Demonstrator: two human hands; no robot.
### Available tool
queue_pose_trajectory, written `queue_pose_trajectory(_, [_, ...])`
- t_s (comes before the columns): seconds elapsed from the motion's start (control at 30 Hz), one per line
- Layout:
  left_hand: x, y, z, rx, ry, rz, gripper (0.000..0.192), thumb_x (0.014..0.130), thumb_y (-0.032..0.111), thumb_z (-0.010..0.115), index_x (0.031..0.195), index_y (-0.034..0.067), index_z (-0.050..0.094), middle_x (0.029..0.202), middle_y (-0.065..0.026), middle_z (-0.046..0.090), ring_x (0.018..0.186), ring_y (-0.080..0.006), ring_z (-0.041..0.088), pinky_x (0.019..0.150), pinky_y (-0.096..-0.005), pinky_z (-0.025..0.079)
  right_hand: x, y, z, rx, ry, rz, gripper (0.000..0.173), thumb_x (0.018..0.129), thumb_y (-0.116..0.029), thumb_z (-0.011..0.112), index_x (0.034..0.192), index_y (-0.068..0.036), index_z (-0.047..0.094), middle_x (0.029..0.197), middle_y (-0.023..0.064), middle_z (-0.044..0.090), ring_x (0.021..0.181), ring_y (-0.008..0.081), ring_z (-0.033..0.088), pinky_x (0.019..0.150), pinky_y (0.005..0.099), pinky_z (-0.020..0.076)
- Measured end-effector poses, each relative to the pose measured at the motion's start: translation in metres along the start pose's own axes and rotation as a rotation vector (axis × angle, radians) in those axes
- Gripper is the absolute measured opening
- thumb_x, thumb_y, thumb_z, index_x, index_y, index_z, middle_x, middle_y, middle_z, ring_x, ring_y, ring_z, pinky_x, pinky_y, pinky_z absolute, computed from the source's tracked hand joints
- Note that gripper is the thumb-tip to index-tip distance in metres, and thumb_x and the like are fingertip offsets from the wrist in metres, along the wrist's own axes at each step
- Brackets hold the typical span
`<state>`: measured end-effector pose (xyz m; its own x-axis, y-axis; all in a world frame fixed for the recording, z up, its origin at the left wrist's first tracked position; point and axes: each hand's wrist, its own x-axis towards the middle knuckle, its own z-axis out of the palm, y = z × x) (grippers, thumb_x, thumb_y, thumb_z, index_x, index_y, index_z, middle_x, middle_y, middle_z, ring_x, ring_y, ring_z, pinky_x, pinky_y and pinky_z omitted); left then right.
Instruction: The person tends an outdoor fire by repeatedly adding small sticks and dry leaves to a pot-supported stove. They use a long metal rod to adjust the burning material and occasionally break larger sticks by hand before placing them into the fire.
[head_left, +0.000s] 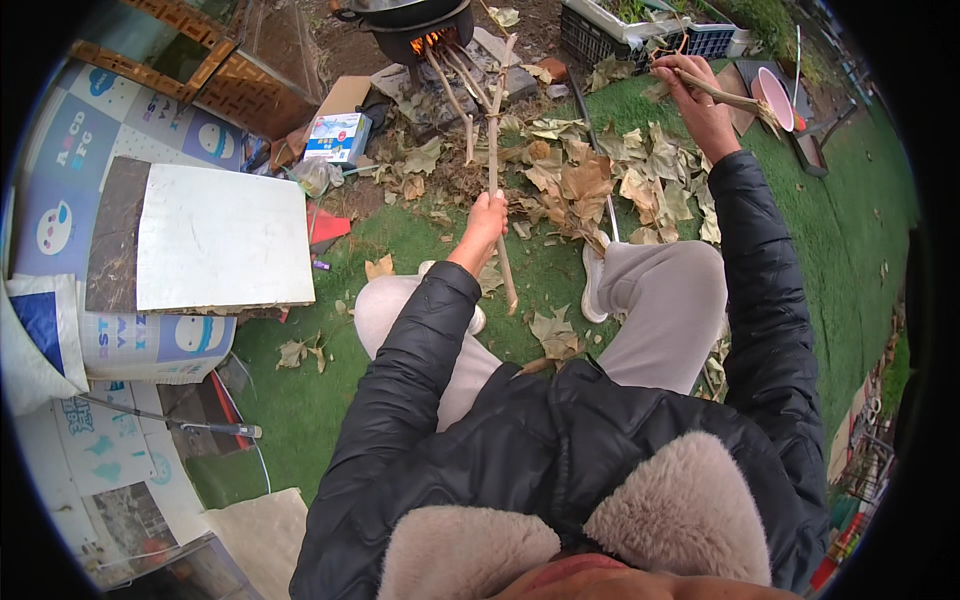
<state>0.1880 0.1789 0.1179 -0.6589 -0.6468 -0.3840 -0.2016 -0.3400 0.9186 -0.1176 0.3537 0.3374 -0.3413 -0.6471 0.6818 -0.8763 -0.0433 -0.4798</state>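
My left hand (487, 225) is closed around a long, straight wooden stick (493, 150), whose upper part extends towards the stove. Out to the right, my right hand (694, 97) grips a thicker branch (724, 95) with a frayed end. Flames (429, 42) burn in the opening of a black metal stove (390, 37), and several sticks (450, 86) poke into the fire. A dark pot (405, 6) rests on top of it. Dry leaves (589, 180) lie heaped between my hands, some near my shoe.
A white board (225, 236) lies at the left, near a blue-and-white box (337, 140). Stone blocks (510, 75) surround the stove's base. A planter crate (592, 37) stands at the back right, with a pink basin (774, 97) beyond my right hand. A metal rod (585, 112) crosses the leaves.
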Motion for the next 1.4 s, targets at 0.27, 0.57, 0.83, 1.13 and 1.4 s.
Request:
queue_pose_trajectory(0.27, [0.06, 0.03, 0.042, 0.781, 0.027, 0.125, 0.091, 0.09, 0.027, 0.066, 0.155, 0.004, 0.008, 0.134, -0.0224, 0.049, 0.124, -0.0356, 0.049, 0.105, -0.0418, 0.04, 0.01, -0.007, 0.065, -0.168, -0.124, 0.013, 0.011, 0.092, -0.012, 0.063, 0.102, -0.008, 0.062, 0.098, 0.0143, 0.054, 0.088, 0.0342, 0.06, 0.074, 0.04, 0.0501])
queue_pose_trajectory(0.57, [0.052, 0.114, 0.064, 0.191, -0.416, 0.323, 0.034, 0.101, 0.021, 0.054, 0.126, 0.0, 0.05, 0.129, -0.0097, 0.056, 0.119, -0.0229, 0.056, 0.098, -0.0371, 0.048, 0.029, -0.067, 0.124, -0.112, -0.607, -0.04, 0.026, 0.09, -0.021, 0.064, 0.102, 0.001, 0.058, 0.09, 0.0177, 0.059, 0.085, 0.0358, 0.061, 0.076, 0.0433, 0.0497])
queue_pose_trajectory(0.83, [0.045, 0.135, 0.012, -0.016, -0.457, 0.198, 0.037, 0.104, 0.037, 0.045, 0.118, 0.003, 0.051, 0.117, -0.0133, 0.065, 0.097, -0.0259, 0.069, 0.084, -0.0355, 0.057, 0.045, 0.007, 0.088, -0.078, -0.68, 0.244, 0.058, 0.093, -0.039, 0.065, 0.128, 0.005, 0.055, 0.119, 0.0184, 0.062, 0.103, 0.0278, 0.064, 0.085, 0.0366, 0.0512])
queue_pose_trajectory(1.13, [0.055, 0.135, -0.005, -0.141, -0.198, 0.062, 0.037, 0.108, 0.033, 0.032, 0.117, 0.001, 0.048, 0.125, -0.0162, 0.062, 0.103, -0.0276, 0.067, 0.085, -0.0365, 0.058, -0.03, 0.013, 0.073, 0.169, -1.121, 0.52, 0.114, 0.077, -0.072, 0.065, 0.144, 0.013, 0.029, 0.119, 0.0265, 0.06, 0.112, 0.0329, 0.059, 0.097, 0.037, 0.0456])
queue_pose_trajectory(1.4, [0.076, 0.113, 0.009, -0.438, 0.057, 0.001, 0.034, 0.107, 0.027, 0.034, 0.112, -0.005, 0.045, 0.121, -0.0229, 0.059, 0.101, -0.0331, 0.067, 0.081, -0.0408, 0.062, -0.071, -0.05, 0.099, -0.371, -1.077, 0.241, 0.074, 0.084, -0.052, 0.064, 0.117, 0.011, 0.044, 0.083, 0.0259, 0.066, 0.078, 0.0417, 0.066, 0.071, 0.0464, 0.0531])
